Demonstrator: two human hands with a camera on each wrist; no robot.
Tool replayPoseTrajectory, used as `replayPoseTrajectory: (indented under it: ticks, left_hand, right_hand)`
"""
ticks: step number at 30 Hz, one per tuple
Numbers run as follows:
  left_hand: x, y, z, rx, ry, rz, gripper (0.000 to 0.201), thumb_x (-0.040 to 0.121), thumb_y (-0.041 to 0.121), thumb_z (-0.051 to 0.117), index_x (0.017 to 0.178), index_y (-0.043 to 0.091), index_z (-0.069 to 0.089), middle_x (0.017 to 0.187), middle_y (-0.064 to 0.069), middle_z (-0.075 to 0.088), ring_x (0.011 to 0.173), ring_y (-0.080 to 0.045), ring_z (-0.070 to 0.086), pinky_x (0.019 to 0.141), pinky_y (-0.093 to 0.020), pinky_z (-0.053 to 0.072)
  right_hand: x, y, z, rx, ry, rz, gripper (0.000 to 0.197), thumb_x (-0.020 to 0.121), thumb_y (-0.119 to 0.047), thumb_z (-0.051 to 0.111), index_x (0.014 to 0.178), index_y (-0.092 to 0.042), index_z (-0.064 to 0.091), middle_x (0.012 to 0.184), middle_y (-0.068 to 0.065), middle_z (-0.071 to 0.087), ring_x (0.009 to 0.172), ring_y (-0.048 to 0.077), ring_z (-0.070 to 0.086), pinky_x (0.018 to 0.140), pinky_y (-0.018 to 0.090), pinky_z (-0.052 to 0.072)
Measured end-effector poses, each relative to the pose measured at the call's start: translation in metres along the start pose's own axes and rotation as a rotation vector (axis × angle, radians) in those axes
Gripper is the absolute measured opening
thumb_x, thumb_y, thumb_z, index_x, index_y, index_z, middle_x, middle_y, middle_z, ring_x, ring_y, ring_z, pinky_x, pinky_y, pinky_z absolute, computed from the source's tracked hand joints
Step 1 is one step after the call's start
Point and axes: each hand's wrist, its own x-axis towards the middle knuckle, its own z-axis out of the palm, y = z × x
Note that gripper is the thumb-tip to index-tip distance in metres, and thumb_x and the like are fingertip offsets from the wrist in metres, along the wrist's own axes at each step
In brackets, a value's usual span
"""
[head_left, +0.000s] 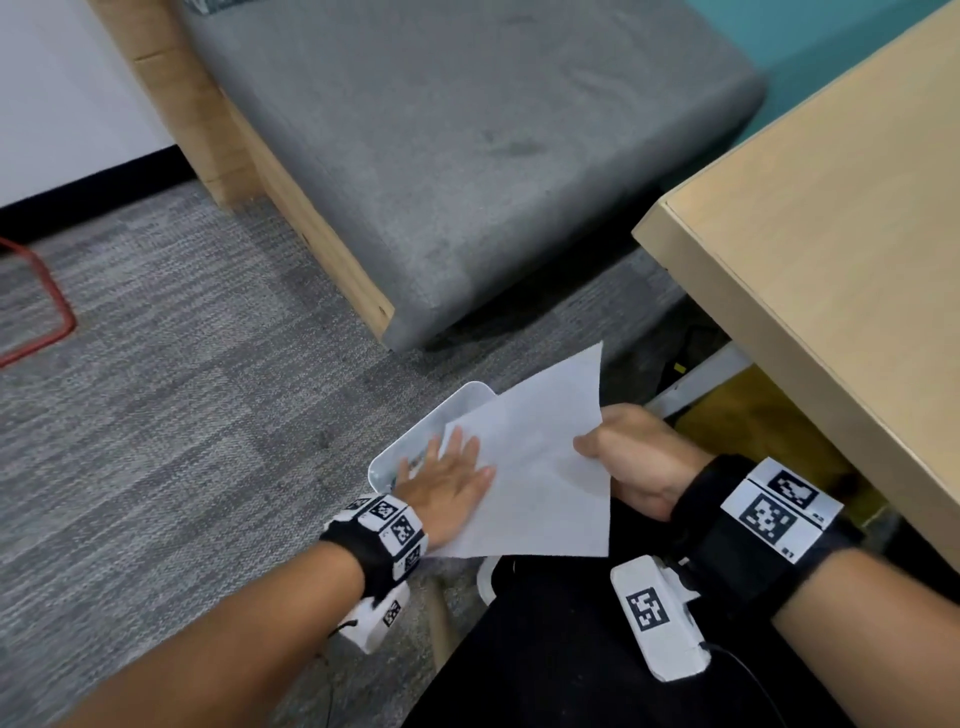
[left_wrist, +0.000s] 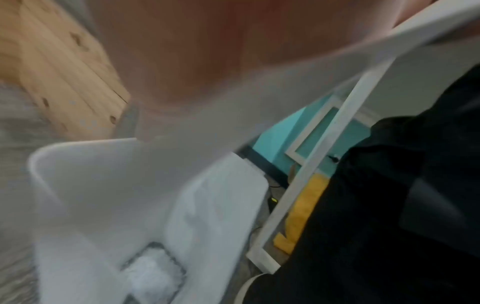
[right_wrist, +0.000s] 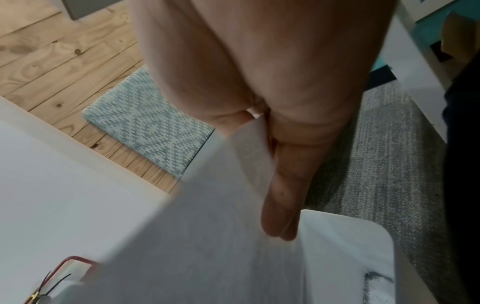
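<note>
A white sheet of paper (head_left: 540, 473) is held over a white plastic bin (head_left: 457, 401) that stands on the carpet by my knee. My left hand (head_left: 451, 470) lies flat on the sheet's left part, fingers straight and spread. My right hand (head_left: 597, 448) pinches the sheet's right edge, thumb on top and fingers beneath. In the right wrist view the fingers (right_wrist: 283, 195) run along under the paper (right_wrist: 207, 236), with the bin's rim (right_wrist: 350, 232) below. The blurred left wrist view looks into the bin (left_wrist: 78, 185), where white scraps (left_wrist: 153, 273) lie at the bottom.
A grey cushioned bench (head_left: 467, 156) on a wooden frame stands ahead. A light wooden table (head_left: 831, 260) is at the right, its white leg (head_left: 696, 379) near the bin. Grey carpet (head_left: 156, 415) spreads left, with a red wire frame (head_left: 47, 317). My black trousers (head_left: 545, 649) fill the foreground.
</note>
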Motion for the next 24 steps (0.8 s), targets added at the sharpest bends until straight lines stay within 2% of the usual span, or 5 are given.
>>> replayPoseTrajectory:
  ticks: [7,11,14,20,24]
  left_hand:
    - [-0.033,0.050,-0.019,-0.239,0.185,0.483,0.058,0.098,0.063,0.008,0.147,0.049,-0.019,0.163,0.019,-0.022,0.147,0.002,-0.025,0.118,-0.031,-0.015]
    - [-0.004,0.008,0.010,-0.100,0.007,0.122,0.077,0.087,0.076,-0.002,0.156,0.044,-0.010,0.165,0.016,-0.017,0.151,-0.007,-0.017,0.123,-0.049,-0.003]
    - [0.004,-0.019,0.007,0.099,-0.036,-0.131,0.069,0.101,0.059,0.009,0.160,0.026,-0.003,0.168,0.003,-0.011,0.154,-0.019,-0.009,0.122,-0.054,0.001]
    - [-0.015,0.032,-0.021,-0.261,0.236,0.288,0.069,0.098,0.065,0.014,0.157,0.036,-0.010,0.166,0.012,-0.016,0.150,-0.004,-0.020,0.123,-0.037,-0.009]
    - [-0.017,0.044,-0.003,-0.239,0.117,0.339,0.062,0.101,0.063,0.014,0.154,0.046,-0.013,0.164,0.018,-0.020,0.149,-0.003,-0.022,0.121,-0.037,-0.011]
  right_hand:
    - [-0.001,-0.005,0.009,-0.031,0.001,-0.037,0.036,0.088,0.014,0.039,0.091,-0.001,0.071,0.103,0.022,0.073,0.100,0.041,0.068,0.097,0.058,0.050]
    - [-0.004,-0.008,0.004,-0.098,0.010,-0.054,0.035,0.088,0.011,0.039,0.090,-0.002,0.072,0.098,0.016,0.076,0.096,0.038,0.070,0.094,0.057,0.053]
    - [-0.006,-0.009,0.001,-0.125,0.024,-0.057,0.032,0.089,0.008,0.041,0.092,-0.001,0.071,0.101,0.017,0.075,0.096,0.038,0.069,0.093,0.057,0.053]
    - [-0.005,-0.009,0.007,-0.113,0.058,-0.070,0.032,0.080,0.008,0.040,0.090,0.004,0.070,0.099,0.024,0.073,0.095,0.044,0.069,0.089,0.064,0.052]
    - [-0.002,-0.011,0.007,-0.100,0.068,-0.096,0.033,0.077,0.004,0.041,0.087,0.001,0.072,0.096,0.022,0.074,0.094,0.043,0.069,0.092,0.060,0.052]
